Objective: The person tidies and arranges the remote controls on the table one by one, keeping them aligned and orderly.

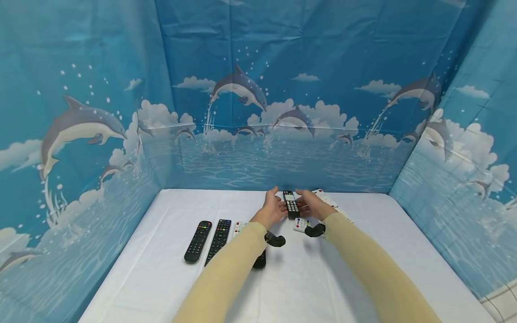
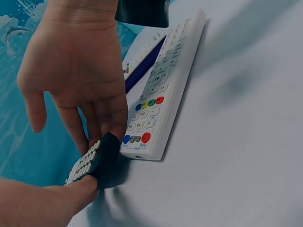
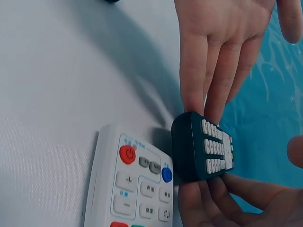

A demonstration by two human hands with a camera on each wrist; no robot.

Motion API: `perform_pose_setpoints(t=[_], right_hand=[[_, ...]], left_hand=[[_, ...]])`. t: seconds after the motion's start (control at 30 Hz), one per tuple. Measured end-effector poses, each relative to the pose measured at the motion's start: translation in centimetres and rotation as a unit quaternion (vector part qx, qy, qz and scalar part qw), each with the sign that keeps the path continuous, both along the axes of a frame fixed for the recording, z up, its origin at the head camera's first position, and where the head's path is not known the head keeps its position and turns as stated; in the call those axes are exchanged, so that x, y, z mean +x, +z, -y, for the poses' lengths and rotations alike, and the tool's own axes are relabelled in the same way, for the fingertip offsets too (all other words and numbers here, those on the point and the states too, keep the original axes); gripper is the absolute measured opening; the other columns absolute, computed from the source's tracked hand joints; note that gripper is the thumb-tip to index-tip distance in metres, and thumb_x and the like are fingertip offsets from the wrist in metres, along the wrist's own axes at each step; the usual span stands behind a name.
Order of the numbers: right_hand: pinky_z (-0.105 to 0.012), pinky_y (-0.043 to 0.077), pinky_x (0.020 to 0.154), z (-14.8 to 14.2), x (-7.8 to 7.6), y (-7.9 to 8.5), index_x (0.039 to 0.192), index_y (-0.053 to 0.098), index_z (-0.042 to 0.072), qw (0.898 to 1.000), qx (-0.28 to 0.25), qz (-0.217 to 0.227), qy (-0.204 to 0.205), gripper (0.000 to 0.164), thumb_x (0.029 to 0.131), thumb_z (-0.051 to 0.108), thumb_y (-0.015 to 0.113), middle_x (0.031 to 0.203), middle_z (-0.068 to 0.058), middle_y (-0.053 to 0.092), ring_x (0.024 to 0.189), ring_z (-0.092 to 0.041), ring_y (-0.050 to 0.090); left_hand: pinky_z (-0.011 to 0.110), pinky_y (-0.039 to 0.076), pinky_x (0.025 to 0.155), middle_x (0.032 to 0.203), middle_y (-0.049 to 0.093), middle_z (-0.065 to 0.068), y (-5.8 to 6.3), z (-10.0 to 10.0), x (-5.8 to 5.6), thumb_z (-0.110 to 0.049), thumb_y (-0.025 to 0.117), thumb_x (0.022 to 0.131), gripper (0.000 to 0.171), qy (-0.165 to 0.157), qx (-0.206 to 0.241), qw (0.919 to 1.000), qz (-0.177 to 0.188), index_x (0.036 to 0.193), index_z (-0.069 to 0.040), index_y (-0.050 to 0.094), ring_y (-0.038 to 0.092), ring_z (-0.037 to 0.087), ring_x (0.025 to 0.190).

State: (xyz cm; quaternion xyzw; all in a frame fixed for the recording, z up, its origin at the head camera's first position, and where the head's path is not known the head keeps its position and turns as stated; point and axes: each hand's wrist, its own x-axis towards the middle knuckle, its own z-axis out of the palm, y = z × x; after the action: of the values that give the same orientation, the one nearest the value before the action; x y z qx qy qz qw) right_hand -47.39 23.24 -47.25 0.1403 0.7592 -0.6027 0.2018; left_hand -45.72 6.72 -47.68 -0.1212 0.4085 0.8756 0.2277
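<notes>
A black remote control with pale buttons point(image 1: 291, 204) is held between my two hands near the back of the white table. My left hand point(image 1: 272, 210) has its straight fingertips along the remote's left side. From the other side, the fingers of my right hand point(image 1: 315, 206) touch the remote. Both thumbs stand away from it in the head view. In the right wrist view, the black remote point(image 3: 189, 146) is tilted between the two sets of fingertips. Right beside it lies a white remote point(image 3: 137, 184) with red and blue buttons, part of which my right wrist hides in the head view.
Another white remote point(image 1: 341, 213) lies partly behind my right hand. On the left are two black remotes point(image 1: 198, 242) point(image 1: 218, 240), a white remote point(image 1: 239, 227) and a black one point(image 1: 260, 261), partly under my left forearm. Dolphin-printed curtains point(image 1: 258, 157) enclose the table point(image 1: 307, 291).
</notes>
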Motion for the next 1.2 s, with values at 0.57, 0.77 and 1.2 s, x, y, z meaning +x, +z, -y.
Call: perform_pose_setpoints(t=[0.57,0.77,1.2], right_hand=[[-0.052,0.044,0.104,1.0,1.9,1.1,0.149,0.036,-0.009,0.998,-0.043,-0.043,-0.005,0.066,0.106,0.041,0.043,0.144,-0.026,0.045,0.128,-0.041,0.049],[-0.051,0.045,0.104,1.1,3.2,1.6,0.151,0.035,-0.006,0.997,-0.051,-0.063,0.012,0.066,0.106,0.042,0.043,0.147,-0.025,0.041,0.128,-0.041,0.048],[-0.051,0.047,0.102,2.9,7.8,2.5,0.143,0.047,-0.004,0.995,-0.054,-0.083,-0.012,0.055,0.106,0.037,0.046,0.138,-0.024,0.049,0.124,-0.039,0.053]], left_hand=[[0.052,0.016,0.121,0.161,0.015,0.030,1.7,1.8,1.5,-0.045,0.044,0.106,0.079,-0.055,-0.032,0.9964,-0.056,0.157,0.008,0.015,0.017,0.043,0.149],[0.051,0.020,0.120,0.160,0.019,0.029,2.4,2.5,2.6,-0.044,0.045,0.106,0.078,-0.060,-0.041,0.9951,-0.067,0.157,0.008,0.018,0.022,0.041,0.148],[0.051,0.023,0.119,0.156,0.026,0.029,3.5,4.8,6.6,-0.041,0.041,0.107,0.072,-0.086,-0.080,0.9869,-0.110,0.154,0.010,0.023,0.026,0.041,0.147]])
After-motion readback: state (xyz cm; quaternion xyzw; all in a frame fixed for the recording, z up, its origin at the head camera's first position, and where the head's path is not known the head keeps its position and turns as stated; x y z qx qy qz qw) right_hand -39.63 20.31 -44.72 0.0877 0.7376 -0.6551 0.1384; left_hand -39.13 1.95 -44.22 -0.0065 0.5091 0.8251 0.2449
